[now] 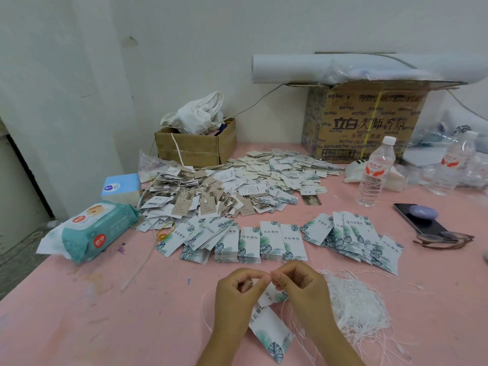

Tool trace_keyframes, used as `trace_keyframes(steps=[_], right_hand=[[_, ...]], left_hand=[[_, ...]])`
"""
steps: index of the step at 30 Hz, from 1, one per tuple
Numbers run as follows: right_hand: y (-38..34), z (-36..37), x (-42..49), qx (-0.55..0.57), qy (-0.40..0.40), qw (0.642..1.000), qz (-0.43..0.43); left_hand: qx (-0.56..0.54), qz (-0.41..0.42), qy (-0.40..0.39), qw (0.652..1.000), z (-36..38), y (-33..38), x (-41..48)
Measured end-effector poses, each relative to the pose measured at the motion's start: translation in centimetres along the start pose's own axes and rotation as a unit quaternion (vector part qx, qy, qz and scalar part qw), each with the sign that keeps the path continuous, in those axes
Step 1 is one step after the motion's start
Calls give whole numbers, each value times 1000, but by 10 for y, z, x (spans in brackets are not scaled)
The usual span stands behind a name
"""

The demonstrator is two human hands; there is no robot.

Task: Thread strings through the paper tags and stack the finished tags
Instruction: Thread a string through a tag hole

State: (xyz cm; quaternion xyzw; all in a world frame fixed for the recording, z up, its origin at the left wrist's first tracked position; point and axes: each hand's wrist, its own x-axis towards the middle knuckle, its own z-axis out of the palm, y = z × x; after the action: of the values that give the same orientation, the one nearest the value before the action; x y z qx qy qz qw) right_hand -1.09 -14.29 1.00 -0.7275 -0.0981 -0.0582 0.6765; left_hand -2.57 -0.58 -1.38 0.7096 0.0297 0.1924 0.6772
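A pink table (79, 313) stands against a white wall. Near its front edge, the left hand (235, 294) and right hand (301, 286) meet fingertip to fingertip, each pinching one thin white string (204, 305) above two leaf-printed tags (269, 328) hanging between the wrists. The threading looks midway. One tangle of loose strings (356, 307) lies just right. Beyond it are a row of tag stacks (264, 244) and one heap of tags (237, 186) — too many to count, so plenty seems left. There are two water bottles (375, 173) and two cardboard boxes (195, 149).
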Motion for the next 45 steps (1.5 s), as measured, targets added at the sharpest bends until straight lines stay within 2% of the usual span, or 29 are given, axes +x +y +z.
trace_keyframes(steps=[3, 13, 20, 24, 27, 30, 35, 38, 41, 45], right_hand=[[0, 2, -1, 2, 7, 1000, -5], [-5, 5, -3, 107, -18, 994, 22], [2, 8, -2, 91, -17, 996, 0], [5, 6, -1, 52, -61, 996, -26], [9, -3, -1, -90, -100, 989, -63], [16, -5, -1, -245, -170, 951, -79], [21, 0, -1, -333, -219, 915, -62], [20, 1, 1, -335, -206, 917, -72], [19, 3, 1, -289, -197, 933, -79], [19, 6, -1, -249, -189, 949, -48]], left_hand=[[-29, -9, -8, 999, 0, 6, -1], [-108, -66, -28, 992, 0, 11, -1], [-115, -77, -36, 990, -2, 12, -2], [-141, -102, -25, 984, 2, 12, 0], [-208, -151, 14, 966, 1, 12, 2], [-272, -174, 54, 945, -4, 12, 6], [-397, -235, 115, 880, -8, 12, 13], [-461, -247, 75, 849, -11, 10, 16], [-524, -219, 47, 822, -16, 10, 17], [-566, -210, 25, 797, -17, 13, 15]])
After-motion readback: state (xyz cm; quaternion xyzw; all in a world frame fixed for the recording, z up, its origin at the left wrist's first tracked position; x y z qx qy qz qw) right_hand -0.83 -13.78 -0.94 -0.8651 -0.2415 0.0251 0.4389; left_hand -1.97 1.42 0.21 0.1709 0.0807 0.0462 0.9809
